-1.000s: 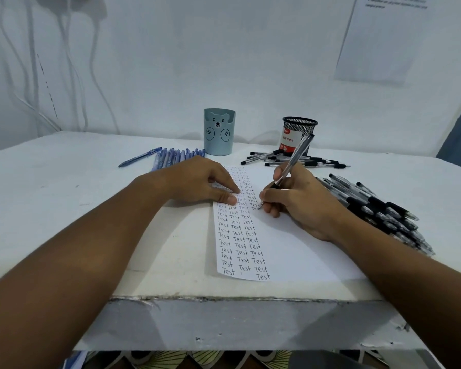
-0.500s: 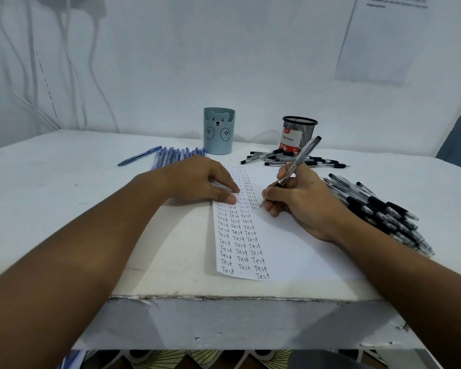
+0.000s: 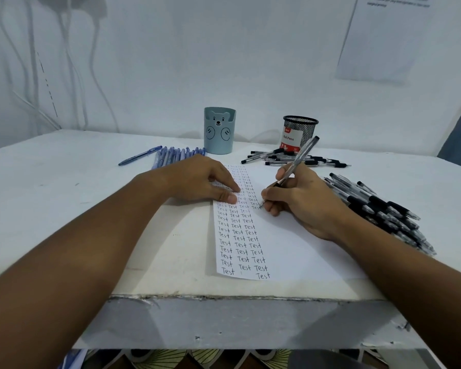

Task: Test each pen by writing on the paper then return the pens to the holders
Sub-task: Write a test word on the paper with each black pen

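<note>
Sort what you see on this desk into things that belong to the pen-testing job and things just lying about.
Job: pen in right hand, paper under left hand, blue pens, black pens, bear holder, mesh holder.

Lying about: wall notice, cables.

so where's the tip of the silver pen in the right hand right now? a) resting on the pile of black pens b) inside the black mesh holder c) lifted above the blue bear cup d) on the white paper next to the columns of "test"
d: the right hand grips the silver pen with its tip down on the white sheet of paper, at the right edge of the handwritten "Test" columns, while the left hand presses the sheet flat.
</note>
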The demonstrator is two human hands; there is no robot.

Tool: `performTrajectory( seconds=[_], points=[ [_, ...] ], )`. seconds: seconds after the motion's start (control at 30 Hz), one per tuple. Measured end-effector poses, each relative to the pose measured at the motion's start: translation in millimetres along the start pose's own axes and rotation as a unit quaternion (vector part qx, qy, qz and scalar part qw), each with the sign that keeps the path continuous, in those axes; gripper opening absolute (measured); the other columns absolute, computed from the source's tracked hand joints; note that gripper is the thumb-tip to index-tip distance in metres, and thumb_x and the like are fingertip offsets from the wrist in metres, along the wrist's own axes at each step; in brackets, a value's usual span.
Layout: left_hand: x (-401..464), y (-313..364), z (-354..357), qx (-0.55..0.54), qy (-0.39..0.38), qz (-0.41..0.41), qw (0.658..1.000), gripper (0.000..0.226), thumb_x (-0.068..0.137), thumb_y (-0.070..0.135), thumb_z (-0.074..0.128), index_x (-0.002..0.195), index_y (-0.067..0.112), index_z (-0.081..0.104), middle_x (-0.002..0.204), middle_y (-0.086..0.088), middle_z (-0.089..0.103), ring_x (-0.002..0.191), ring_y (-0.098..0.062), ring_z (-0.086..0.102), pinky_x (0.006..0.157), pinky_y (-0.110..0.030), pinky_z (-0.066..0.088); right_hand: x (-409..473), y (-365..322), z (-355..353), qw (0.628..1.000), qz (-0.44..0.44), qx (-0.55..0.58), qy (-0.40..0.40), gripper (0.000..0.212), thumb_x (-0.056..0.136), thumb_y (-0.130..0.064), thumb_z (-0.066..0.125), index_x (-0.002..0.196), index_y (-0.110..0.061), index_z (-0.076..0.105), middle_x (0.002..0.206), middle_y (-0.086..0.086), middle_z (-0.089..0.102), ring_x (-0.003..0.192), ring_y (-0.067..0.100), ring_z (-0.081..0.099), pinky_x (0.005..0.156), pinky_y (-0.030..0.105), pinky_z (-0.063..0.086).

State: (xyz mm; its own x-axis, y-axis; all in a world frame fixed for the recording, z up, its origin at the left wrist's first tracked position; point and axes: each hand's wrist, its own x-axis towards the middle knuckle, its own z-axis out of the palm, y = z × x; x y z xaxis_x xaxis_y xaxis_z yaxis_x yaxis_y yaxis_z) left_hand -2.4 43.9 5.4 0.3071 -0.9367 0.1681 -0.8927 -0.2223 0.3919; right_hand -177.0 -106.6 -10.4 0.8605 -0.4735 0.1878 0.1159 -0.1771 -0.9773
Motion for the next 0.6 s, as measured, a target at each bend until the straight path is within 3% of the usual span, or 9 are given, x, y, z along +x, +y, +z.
performTrajectory(
  seconds=[0.1, 0.27, 0.4, 0.5, 0.6],
  points=[
    [-0.1, 0.5, -0.6, -0.006, 0.002, -0.004, 1.000, 0.040, 0.069, 0.062, 0.067, 0.105, 0.045, 0.070, 0.112, 0.029, 0.059, 0.106, 0.012, 0.050, 0.088, -0.004, 0.027, 0.7, 1.2, 1.5, 0.998, -0.018, -0.055, 0.011, 0.031, 0.087, 0.011, 0.061, 0.095, -0.011, 0.040, 0.064, 0.013, 0.060, 0.061, 0.029, 0.055, 0.056, 0.035, 0.046],
    [-0.6, 1.3, -1.1, 0.009, 0.009, -0.006, 1.000, 0.034, 0.077, 0.053, 0.070, 0.109, 0.042, 0.070, 0.111, 0.028, 0.058, 0.104, 0.014, 0.048, 0.082, 0.003, 0.026, 0.2, -2.1, -2.0, 0.998, -0.001, 0.053, 0.028, 0.033, 0.089, 0.013, 0.059, 0.097, -0.012, 0.038, 0.074, 0.020, 0.054, 0.054, 0.025, 0.055, 0.047, 0.030, 0.044],
    [-0.9, 1.1, -0.5, 0.004, 0.002, -0.006, 1.000, 0.033, 0.077, 0.053, 0.071, 0.108, 0.043, 0.070, 0.112, 0.028, 0.059, 0.103, 0.015, 0.049, 0.083, 0.001, 0.028, 1.6, -3.1, 0.8, 0.994, -0.016, 0.088, 0.064, 0.013, 0.101, -0.018, 0.054, 0.099, -0.011, 0.044, 0.075, 0.017, 0.057, 0.053, 0.025, 0.055, 0.044, 0.030, 0.039],
    [-0.8, 0.1, -0.3, -0.011, 0.003, -0.010, 1.000, 0.033, 0.075, 0.055, 0.071, 0.105, 0.043, 0.071, 0.116, 0.026, 0.061, 0.109, 0.012, 0.050, 0.087, -0.004, 0.029, 0.9, -5.4, -1.5, 0.988, -0.034, 0.119, 0.092, 0.038, 0.105, -0.041, 0.038, 0.086, -0.009, 0.046, 0.069, 0.014, 0.061, 0.050, 0.027, 0.054, 0.043, 0.027, 0.035],
    [-0.7, -0.4, -0.1, -0.010, 0.004, -0.010, 1.000, 0.032, 0.074, 0.056, 0.071, 0.104, 0.045, 0.070, 0.117, 0.027, 0.061, 0.109, 0.013, 0.050, 0.087, -0.004, 0.029, -0.9, -4.7, -0.8, 0.987, -0.047, 0.112, 0.101, 0.036, 0.106, -0.039, 0.036, 0.088, -0.009, 0.045, 0.067, 0.016, 0.059, 0.049, 0.027, 0.053, 0.040, 0.026, 0.035]
  ],
)
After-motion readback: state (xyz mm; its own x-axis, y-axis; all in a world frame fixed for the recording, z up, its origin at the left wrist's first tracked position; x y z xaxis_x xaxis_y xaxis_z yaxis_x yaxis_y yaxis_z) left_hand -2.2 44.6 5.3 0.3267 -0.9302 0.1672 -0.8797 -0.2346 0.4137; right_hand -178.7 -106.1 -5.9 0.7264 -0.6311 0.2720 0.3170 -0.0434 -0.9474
